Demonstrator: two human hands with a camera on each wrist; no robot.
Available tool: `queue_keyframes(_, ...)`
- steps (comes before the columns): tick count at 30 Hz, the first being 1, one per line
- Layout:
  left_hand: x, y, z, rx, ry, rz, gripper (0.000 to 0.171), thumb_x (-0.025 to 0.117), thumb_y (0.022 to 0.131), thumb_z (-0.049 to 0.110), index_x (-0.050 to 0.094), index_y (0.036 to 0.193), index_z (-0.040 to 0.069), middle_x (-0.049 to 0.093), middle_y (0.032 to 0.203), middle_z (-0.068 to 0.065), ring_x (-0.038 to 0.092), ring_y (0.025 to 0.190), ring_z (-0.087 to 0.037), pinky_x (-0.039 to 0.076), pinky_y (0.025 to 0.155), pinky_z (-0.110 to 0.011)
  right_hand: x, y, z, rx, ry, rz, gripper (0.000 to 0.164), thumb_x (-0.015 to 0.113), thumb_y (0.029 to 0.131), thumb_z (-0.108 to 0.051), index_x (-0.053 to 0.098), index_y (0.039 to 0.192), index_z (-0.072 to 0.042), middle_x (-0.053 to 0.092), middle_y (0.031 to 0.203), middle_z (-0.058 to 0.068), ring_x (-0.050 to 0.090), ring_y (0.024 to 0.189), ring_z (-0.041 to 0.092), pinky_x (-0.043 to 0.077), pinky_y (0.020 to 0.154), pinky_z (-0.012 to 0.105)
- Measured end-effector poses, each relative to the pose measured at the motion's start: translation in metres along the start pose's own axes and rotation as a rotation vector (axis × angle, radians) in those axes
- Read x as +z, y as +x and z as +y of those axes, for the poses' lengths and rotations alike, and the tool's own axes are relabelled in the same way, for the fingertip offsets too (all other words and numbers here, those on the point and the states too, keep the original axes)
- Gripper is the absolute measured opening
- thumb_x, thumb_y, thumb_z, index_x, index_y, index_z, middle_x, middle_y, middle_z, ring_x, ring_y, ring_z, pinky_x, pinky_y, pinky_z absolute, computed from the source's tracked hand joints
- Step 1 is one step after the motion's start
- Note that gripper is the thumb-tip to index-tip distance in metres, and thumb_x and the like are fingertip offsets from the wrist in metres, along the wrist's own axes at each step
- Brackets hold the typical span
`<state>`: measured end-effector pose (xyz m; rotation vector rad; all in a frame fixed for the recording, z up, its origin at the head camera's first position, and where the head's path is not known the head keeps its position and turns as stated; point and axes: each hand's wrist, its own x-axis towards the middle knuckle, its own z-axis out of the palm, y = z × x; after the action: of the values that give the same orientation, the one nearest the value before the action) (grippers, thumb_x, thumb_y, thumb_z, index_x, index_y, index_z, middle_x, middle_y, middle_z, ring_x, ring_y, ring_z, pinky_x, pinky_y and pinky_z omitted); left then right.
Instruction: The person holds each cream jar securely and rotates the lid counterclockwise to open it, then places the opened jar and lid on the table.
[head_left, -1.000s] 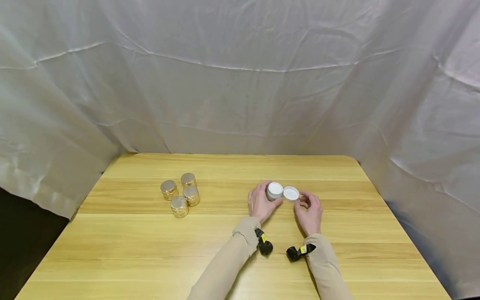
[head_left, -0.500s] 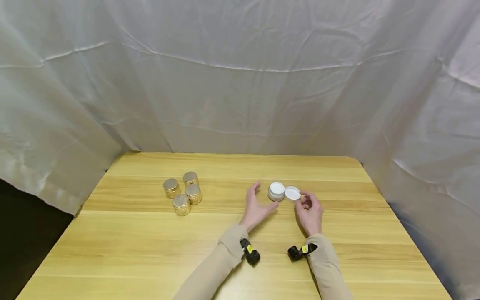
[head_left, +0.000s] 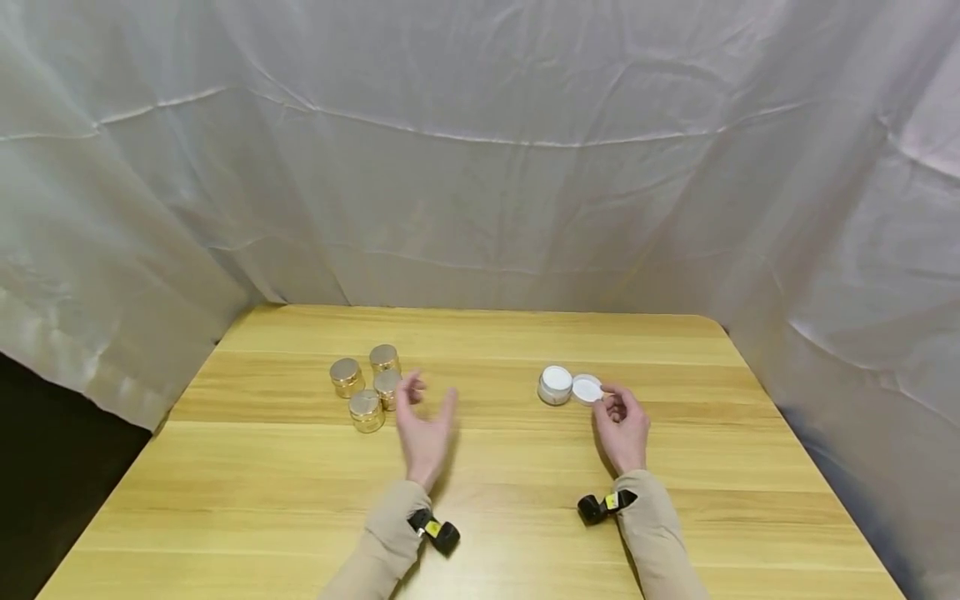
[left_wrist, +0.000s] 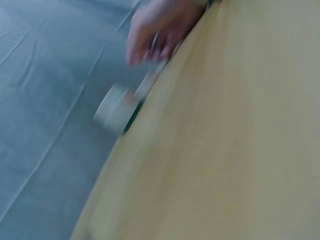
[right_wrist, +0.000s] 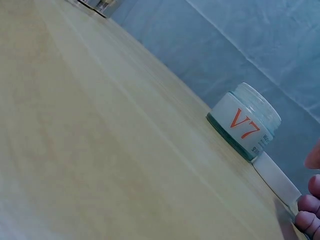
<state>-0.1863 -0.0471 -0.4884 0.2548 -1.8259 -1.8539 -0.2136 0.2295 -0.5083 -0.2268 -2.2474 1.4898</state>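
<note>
In the head view my left hand (head_left: 426,429) is over the table with thumb and fingers spread apart, holding nothing. Its fingertips overlap the edge of one gold-lidded jar (head_left: 387,385); contact cannot be told. An uncovered jar (head_left: 555,386) stands upright at right of centre, white on top. The right wrist view shows its clear threaded neck and orange "V7" print. Beside it a white lid (head_left: 587,390) lies flat. My right hand (head_left: 622,429) rests at the lid's right edge, fingers loosely curled, fingertips close to or touching the rim.
More gold-lidded jars stand in the cluster at left, including a front one (head_left: 367,411), a left one (head_left: 347,377) and a back one (head_left: 385,358). A grey curtain (head_left: 480,208) hangs behind and around the wooden table (head_left: 487,517).
My left hand has let go of the uncovered jar and moved left to the gold-lidded jars. The uncovered jar stays standing beside the lid. My right hand has hardly moved.
</note>
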Motion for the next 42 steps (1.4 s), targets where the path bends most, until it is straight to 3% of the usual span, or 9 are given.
queue_keyframes(5, -0.026, 0.025, -0.010, 0.144, -0.001, 0.396, 0.071, 0.088, 0.077, 0.018, 0.046, 0.134, 0.006, 0.043, 0.126, -0.017, 0.041, 0.118, -0.030, 0.034, 0.106, -0.044, 0.000, -0.002, 0.002, -0.007, 0.007, 0.004, 0.024, 0.060, 0.089, 0.002, 0.068, 0.111, 0.003, 0.059, 0.083, 0.005, 0.049, 0.068, -0.001, 0.040, 0.058, 0.006)
queue_keyframes(7, -0.033, 0.032, -0.015, 0.166, 0.007, 0.492, 0.077, 0.091, 0.073, 0.018, 0.045, 0.134, 0.005, 0.042, 0.127, -0.011, 0.039, 0.119, -0.026, 0.032, 0.105, -0.041, 0.000, -0.002, 0.002, -0.005, 0.009, 0.007, 0.024, 0.059, 0.090, 0.001, 0.068, 0.112, 0.003, 0.058, 0.083, 0.004, 0.048, 0.068, 0.000, 0.040, 0.058, 0.007)
queue_keyframes(10, -0.038, 0.039, -0.019, 0.159, 0.037, 0.540, 0.082, 0.094, 0.070, 0.021, 0.045, 0.134, 0.004, 0.040, 0.129, -0.005, 0.037, 0.121, -0.021, 0.031, 0.106, -0.037, 0.000, -0.002, 0.002, -0.006, 0.013, 0.008, 0.024, 0.059, 0.090, 0.000, 0.068, 0.112, 0.003, 0.057, 0.083, 0.002, 0.048, 0.068, 0.000, 0.040, 0.058, 0.007)
queue_keyframes(16, -0.040, 0.043, -0.025, 0.082, 0.133, 0.509, 0.085, 0.094, 0.067, 0.018, 0.045, 0.134, 0.004, 0.046, 0.126, -0.020, 0.039, 0.118, -0.025, 0.030, 0.105, -0.039, -0.001, -0.001, 0.002, -0.009, 0.005, 0.001, 0.023, 0.060, 0.090, 0.001, 0.068, 0.112, 0.003, 0.056, 0.082, 0.000, 0.048, 0.068, 0.000, 0.040, 0.058, 0.008)
queue_keyframes(21, -0.042, 0.041, -0.027, 0.049, 0.178, 0.441, 0.086, 0.093, 0.067, 0.011, 0.043, 0.138, 0.007, 0.045, 0.130, -0.020, 0.041, 0.121, -0.031, 0.030, 0.108, -0.045, -0.001, -0.001, 0.000, -0.018, 0.004, -0.012, 0.022, 0.061, 0.091, 0.002, 0.068, 0.111, 0.003, 0.057, 0.083, 0.006, 0.048, 0.068, 0.000, 0.040, 0.058, 0.007)
queue_keyframes(27, -0.042, 0.040, -0.026, 0.052, 0.163, 0.403, 0.088, 0.090, 0.069, 0.003, 0.039, 0.140, 0.005, 0.042, 0.131, -0.023, 0.041, 0.122, -0.034, 0.032, 0.111, -0.048, -0.003, -0.001, -0.001, -0.023, 0.011, -0.021, 0.020, 0.062, 0.091, 0.002, 0.069, 0.110, 0.002, 0.060, 0.086, 0.016, 0.047, 0.069, 0.001, 0.039, 0.059, 0.006)
queue_keyframes(32, -0.043, 0.039, -0.026, 0.081, 0.142, 0.388, 0.090, 0.088, 0.068, -0.005, 0.036, 0.141, 0.002, 0.041, 0.122, -0.027, 0.039, 0.113, -0.028, 0.033, 0.102, -0.041, -0.002, -0.001, -0.002, -0.035, 0.002, -0.010, 0.020, 0.062, 0.091, 0.002, 0.070, 0.109, 0.002, 0.060, 0.084, 0.014, 0.046, 0.068, 0.000, 0.038, 0.058, 0.006)
queue_keyframes(36, -0.044, 0.039, -0.026, 0.079, 0.188, 0.362, 0.090, 0.083, 0.067, -0.013, 0.035, 0.141, 0.002, 0.041, 0.116, -0.024, 0.039, 0.108, -0.026, 0.034, 0.099, -0.039, -0.001, 0.000, 0.000, -0.042, 0.001, -0.009, 0.020, 0.062, 0.090, 0.003, 0.070, 0.108, 0.002, 0.059, 0.083, 0.013, 0.046, 0.067, -0.002, 0.038, 0.058, 0.006)
queue_keyframes(42, -0.045, 0.035, -0.024, 0.033, 0.280, 0.285, 0.087, 0.070, 0.066, -0.021, 0.034, 0.141, 0.003, 0.043, 0.114, -0.022, 0.042, 0.109, -0.033, 0.038, 0.103, -0.049, -0.001, 0.001, 0.002, -0.035, -0.006, -0.012, 0.020, 0.062, 0.090, 0.003, 0.070, 0.108, 0.002, 0.060, 0.083, 0.013, 0.046, 0.067, -0.003, 0.038, 0.058, 0.005)
